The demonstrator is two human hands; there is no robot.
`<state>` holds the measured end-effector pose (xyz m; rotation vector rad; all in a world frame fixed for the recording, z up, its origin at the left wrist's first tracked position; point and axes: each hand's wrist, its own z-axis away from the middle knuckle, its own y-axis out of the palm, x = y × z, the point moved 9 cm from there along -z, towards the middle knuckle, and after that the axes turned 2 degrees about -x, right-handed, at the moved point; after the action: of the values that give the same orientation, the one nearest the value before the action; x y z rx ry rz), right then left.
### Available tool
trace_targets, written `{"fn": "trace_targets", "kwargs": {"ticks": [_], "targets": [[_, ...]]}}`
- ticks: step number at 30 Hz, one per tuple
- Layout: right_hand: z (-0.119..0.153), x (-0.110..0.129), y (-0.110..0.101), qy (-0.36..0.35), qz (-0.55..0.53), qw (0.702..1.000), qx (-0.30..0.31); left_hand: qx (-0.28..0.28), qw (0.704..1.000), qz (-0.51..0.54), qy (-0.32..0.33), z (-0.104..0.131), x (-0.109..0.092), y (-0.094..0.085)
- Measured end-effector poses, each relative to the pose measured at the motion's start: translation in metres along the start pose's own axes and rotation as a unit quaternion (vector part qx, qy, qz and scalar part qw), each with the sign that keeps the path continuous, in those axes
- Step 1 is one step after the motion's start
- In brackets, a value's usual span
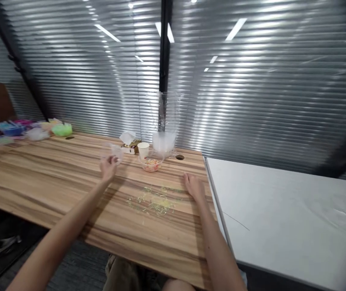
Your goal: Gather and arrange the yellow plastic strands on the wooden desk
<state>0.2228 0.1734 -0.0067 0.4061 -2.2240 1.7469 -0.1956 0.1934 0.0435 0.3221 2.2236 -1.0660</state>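
My left hand [108, 166] was closed around a clear cup [117, 153], held just above the table [54, 178], left of the bowl [151, 164]. My right hand [193, 186] lay flat and open on the table, fingers spread, right of the bowl and near the table's right edge. The bowl was clear and held pink and yellow bits. A paper cup [143, 150] stood just behind the bowl, touching or nearly so. A clear bag [164, 133] stood behind the bowl to its right. A small box [129, 145] sat behind the bowl to its left. Yellow-green scraps [155, 201] lay scattered in front of the bowl, between my hands. Coloured tubs [61, 129] sat far left of the bowl; details blurred.
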Motion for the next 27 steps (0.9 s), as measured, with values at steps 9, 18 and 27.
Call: {"fn": "trace_targets", "kwargs": {"ticks": [9,18,27], "targets": [[-0.014,-0.014,0.012,0.027,0.013,0.999,0.016,0.001,0.991,0.050,0.122,0.035,-0.025,0.048],[-0.013,-0.015,0.012,0.015,0.037,0.999,-0.001,-0.008,0.988,0.076,0.136,0.045,-0.036,0.039],[-0.009,-0.012,0.012,-0.028,0.023,0.999,-0.020,-0.002,0.982,0.102,0.161,0.055,-0.038,0.031]]}}
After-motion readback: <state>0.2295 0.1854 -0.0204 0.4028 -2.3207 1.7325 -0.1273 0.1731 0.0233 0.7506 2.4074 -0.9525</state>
